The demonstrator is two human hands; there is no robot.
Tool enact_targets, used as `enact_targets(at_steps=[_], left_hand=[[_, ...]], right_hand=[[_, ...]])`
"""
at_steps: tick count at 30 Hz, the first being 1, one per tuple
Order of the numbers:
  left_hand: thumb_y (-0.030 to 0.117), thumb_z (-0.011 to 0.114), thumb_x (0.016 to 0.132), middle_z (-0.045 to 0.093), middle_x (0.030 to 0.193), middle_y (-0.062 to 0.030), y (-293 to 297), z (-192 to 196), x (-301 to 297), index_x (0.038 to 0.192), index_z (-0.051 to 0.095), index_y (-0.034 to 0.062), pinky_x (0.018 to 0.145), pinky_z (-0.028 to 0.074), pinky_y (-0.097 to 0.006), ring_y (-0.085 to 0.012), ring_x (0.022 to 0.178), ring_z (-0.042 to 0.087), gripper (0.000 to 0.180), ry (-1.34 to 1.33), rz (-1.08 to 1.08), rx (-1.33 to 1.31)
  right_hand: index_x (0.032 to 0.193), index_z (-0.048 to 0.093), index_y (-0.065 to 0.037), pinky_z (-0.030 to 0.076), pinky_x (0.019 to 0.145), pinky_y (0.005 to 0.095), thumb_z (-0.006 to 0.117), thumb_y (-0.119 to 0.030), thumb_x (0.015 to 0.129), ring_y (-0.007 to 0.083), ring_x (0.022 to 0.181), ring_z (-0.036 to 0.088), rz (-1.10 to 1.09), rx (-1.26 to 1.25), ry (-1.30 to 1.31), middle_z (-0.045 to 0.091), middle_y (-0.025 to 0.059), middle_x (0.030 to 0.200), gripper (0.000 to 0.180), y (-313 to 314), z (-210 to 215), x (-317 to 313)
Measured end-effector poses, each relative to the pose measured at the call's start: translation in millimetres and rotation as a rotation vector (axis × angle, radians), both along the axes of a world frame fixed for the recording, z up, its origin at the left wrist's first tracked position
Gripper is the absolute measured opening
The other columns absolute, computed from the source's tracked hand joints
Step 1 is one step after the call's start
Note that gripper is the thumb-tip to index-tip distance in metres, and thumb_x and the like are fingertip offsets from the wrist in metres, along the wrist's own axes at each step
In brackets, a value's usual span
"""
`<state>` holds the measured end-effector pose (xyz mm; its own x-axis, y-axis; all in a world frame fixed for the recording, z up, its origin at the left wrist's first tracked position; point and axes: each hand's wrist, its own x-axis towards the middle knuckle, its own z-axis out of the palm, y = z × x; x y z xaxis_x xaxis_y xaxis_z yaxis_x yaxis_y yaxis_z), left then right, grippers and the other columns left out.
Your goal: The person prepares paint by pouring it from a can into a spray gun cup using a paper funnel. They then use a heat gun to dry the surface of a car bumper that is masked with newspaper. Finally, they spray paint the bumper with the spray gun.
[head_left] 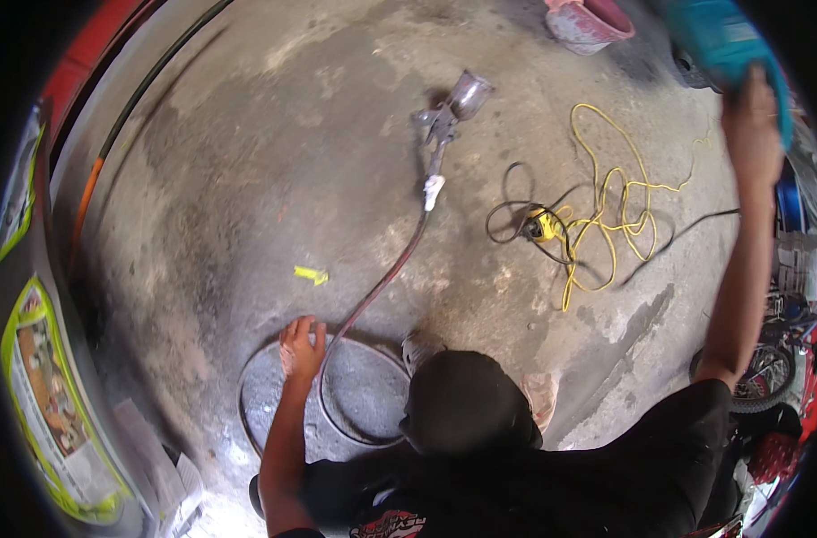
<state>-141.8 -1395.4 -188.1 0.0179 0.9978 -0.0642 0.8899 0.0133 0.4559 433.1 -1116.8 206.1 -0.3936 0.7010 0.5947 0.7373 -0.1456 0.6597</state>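
At the upper right, my right hand (754, 125) reaches far out, blurred by motion, its fingers closed over the edge of a teal plastic container (727, 40). The container's lower side and contents cannot be made out. My left hand (303, 348) hovers over a looped air hose (373, 309), its fingers bent and apart, with nothing seen in them. From there the dark red hose runs up to a spray gun (440, 125) lying on the concrete floor, with a grey cup at its top and white wrapping (434, 191) at the hose joint.
A yellow cord (619, 202) lies tangled with a black cable around a yellow-and-black device (540, 224). A yellow-green tape scrap (311, 275) is on the floor. Left stands a masked panel (54, 386) beside an orange-and-black hose (93, 184). A pink bucket (590, 27) and wheel (765, 377) sit right.
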Motion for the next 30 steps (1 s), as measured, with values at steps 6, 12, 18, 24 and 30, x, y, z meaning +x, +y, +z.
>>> enact_targets(at_steps=[6,12,18,24,30], left_hand=[[0.026,0.07,0.081,0.057,0.113,-0.0153,-12,-13,53,0.102,0.064,0.0068,0.093,0.04,-0.048,-0.0372,0.105,0.053,0.029,-0.042,-0.049,-0.016],[0.022,0.07,0.08,0.051,0.12,-0.0181,-33,6,52,0.104,0.063,0.0065,0.101,0.035,-0.054,-0.0413,0.114,0.048,0.029,0.027,-0.017,-0.032],[0.016,0.072,0.078,0.052,0.121,-0.0186,1,22,51,0.102,0.063,0.005,0.099,0.037,-0.051,-0.0395,0.114,0.048,0.028,0.093,-0.017,0.005],[0.015,0.071,0.08,0.053,0.12,-0.0174,26,27,87,0.102,0.063,0.0025,0.096,0.039,-0.05,-0.0375,0.111,0.05,0.026,-0.01,0.002,-0.017],[0.013,0.069,0.084,0.054,0.123,-0.022,35,21,124,0.108,0.062,0.0,0.094,0.044,-0.046,-0.0388,0.112,0.053,0.028,-0.212,0.173,-0.086]], right_hand=[[0.136,0.036,-0.008,0.054,0.071,0.0512,0.05,-0.008,0.085,0.041,0.087,0.065,-0.158,-0.567,0.611,0.061,0.0206,0.113,0.052,-10,-186,3],[0.13,0.041,-0.004,0.056,0.063,0.0456,0.054,-0.006,0.081,0.0345,0.084,0.067,-0.111,-0.833,0.546,0.062,0.0153,0.099,0.051,-28,-294,-7],[0.129,0.047,-0.007,0.05,0.081,0.0444,0.052,-0.009,0.083,0.0283,0.093,0.063,-0.073,-0.862,0.416,0.062,0.0098,0.101,0.047,32,-351,9],[0.127,0.052,-0.013,0.039,0.097,0.0484,0.051,-0.013,0.088,0.0291,0.112,0.055,-0.109,-0.518,0.396,0.062,0.0075,0.115,0.04,70,-376,19],[0.102,0.062,-0.007,0.045,0.07,0.0405,0.063,-0.003,0.074,0.028,0.083,0.055,0.195,-0.686,0.778,0.059,0.0111,0.089,0.029,-79,-365,-58]])
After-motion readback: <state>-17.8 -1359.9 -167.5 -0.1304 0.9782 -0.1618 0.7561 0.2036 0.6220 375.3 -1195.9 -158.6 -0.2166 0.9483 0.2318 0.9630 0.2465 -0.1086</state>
